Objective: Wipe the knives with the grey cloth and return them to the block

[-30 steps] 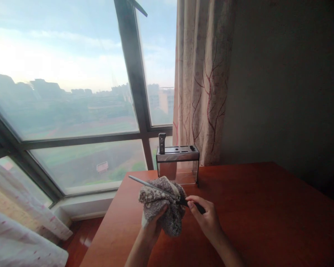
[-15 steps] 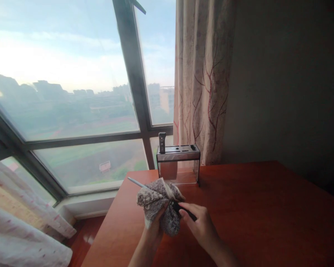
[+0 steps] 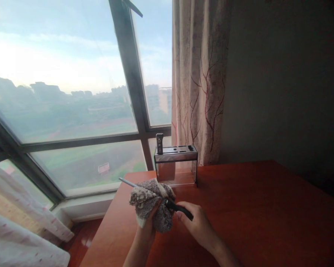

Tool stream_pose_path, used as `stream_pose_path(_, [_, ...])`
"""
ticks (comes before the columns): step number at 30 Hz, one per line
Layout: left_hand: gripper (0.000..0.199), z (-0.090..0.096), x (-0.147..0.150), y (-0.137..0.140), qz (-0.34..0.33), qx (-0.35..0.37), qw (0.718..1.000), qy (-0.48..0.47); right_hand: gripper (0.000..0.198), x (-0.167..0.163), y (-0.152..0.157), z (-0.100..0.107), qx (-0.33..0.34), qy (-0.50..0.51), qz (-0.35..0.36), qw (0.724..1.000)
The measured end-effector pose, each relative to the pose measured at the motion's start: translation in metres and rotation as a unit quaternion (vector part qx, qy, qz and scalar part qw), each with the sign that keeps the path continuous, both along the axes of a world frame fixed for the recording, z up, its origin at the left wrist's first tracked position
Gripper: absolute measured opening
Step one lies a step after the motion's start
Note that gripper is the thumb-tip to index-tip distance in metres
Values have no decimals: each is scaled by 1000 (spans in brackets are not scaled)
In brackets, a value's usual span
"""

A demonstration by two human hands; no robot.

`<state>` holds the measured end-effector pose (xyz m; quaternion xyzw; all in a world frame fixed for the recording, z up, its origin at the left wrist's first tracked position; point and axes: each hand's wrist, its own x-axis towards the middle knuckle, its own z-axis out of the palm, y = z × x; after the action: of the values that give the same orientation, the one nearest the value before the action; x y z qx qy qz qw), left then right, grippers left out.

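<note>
"Centrally, what do we see in hand?"

"We see a slim metal rod (image 3: 127, 182) with a black handle (image 3: 181, 209), raised over the left part of the bench (image 3: 253, 211), its free end lying near the far left corner in our view. A grey, shaggy cloth (image 3: 147, 200) is bunched about its middle."

"And how do our fingers stand?"

"Our left fingers (image 3: 154, 212) are clasped round the cloth; how firmly they press the metal through it, we cannot tell. Our right fingers (image 3: 186, 206) are wrapped on the black handle."

"How should we expect these to handle?"

"We judge the rod stiff, of modest weight, and smooth enough for bare metal to slip; nothing about it suggests fragility. The cloth looks soft and should yield when squeezed. We would take the rod by its handle, and the cloth by its gathered folds."

"What stands beyond?"

"Near the far edge of the bench we note a clear-sided rack (image 3: 176, 157) with a slotted top, an upright dark grip (image 3: 159, 144) rising at its left end."
</note>
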<state>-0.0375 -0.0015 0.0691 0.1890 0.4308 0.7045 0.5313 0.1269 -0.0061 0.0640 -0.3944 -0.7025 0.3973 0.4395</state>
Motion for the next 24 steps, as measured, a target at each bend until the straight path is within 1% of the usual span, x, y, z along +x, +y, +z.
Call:
stream_pose_path(3, [42, -4, -7, 3, 1, 0, 1000, -4, 23, 3, 1, -1, 100, -96, -7, 990])
stream_pose_path(5, [41, -2, -9, 3, -2, -8, 1000, -14, 23, 7, 3, -2, 139, -131, -10, 982])
stream_pose_path(6, [40, 0, -9, 3, -4, -11, 1000, -20, 22, 9, 4, -1, 149, -136, -9, 979])
stream_pose_path(8, [38, 5, -12, 4, 10, -7, 1000, -29, 22, 15, 5, 1, 154, -133, -7, 979])
stream_pose_path(11, [36, 12, -21, 6, 52, 39, 998, -28, 21, 25, 7, 6, 148, -114, -8, 982])
stream_pose_path(13, [34, 14, -31, 9, 65, 68, 995, -24, 21, 32, 9, 9, 143, -91, -10, 985])
stream_pose_path(15, [33, 16, -40, 11, 70, 82, 994, -28, 21, 38, 10, 11, 135, -67, -12, 989])
stream_pose_path(19, [29, 17, -52, 12, 68, 69, 992, -75, 19, 46, 11, 13, 117, -28, -35, 992])
stream_pose_path(24, [30, 19, -48, 13, 77, 48, 988, -122, 16, 42, 11, 12, 107, -2, -48, 993])
